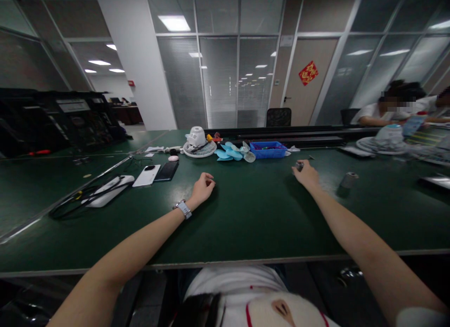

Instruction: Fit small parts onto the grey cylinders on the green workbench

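Note:
My right hand (pixel 308 176) is closed by thumb and fingertips on a small grey metal cylinder (pixel 299 165) at the right of the green table. Its exact kind cannot be made out, and the fingers partly cover it. A similar grey metal cylinder (pixel 349 179) stands upright on the table, to the right of that hand and apart from it. My left hand (pixel 203 188) rests over the table left of the middle, with a watch on the wrist. Its fingers are loosely curled, a small gap shows before the thumb, and nothing is visible in them.
Along the back lie a white fan part (pixel 197 138), blue fan blades (pixel 230 151) and a blue tray (pixel 269 150) of small parts. Two phones (pixel 146 175) and a white device with black cable (pixel 109 191) are at left. Co-workers sit at far right beside more fan parts.

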`<state>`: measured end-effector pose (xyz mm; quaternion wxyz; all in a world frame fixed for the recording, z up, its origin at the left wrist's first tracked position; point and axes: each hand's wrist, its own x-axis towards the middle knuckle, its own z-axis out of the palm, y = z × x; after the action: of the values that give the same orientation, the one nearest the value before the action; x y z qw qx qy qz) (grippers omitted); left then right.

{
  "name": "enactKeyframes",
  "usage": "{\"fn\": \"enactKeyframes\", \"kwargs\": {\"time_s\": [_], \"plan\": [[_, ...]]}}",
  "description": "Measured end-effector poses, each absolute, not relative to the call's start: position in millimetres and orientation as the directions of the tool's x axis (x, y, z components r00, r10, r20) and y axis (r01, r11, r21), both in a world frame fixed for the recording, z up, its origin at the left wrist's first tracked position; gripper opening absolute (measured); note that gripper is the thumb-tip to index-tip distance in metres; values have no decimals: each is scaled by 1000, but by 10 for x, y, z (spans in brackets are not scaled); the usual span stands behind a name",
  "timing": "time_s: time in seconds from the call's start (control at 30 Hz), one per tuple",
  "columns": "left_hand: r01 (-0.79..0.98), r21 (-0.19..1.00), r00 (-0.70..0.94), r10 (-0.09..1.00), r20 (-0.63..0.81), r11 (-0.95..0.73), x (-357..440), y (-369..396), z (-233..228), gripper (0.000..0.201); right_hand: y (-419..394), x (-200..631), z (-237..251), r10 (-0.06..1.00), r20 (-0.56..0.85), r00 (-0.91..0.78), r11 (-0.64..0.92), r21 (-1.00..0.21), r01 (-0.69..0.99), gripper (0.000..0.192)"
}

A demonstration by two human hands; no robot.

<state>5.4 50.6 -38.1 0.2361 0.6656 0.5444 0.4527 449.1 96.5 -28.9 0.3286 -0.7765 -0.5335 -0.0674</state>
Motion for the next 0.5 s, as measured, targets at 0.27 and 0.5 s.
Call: {"fn": "enactKeyframes", "kwargs": {"time_s": [0.27, 0.5], "plan": [[522, 805, -18, 940, 340, -281, 62, 483, -356, 15, 659, 3362, -163, 818, 570, 82, 330, -580, 745, 45], [468, 845, -68, 943, 325, -258, 97, 482, -372, 15, 72, 2449, -239, 762, 487, -427, 646, -611, 457, 60]]}}
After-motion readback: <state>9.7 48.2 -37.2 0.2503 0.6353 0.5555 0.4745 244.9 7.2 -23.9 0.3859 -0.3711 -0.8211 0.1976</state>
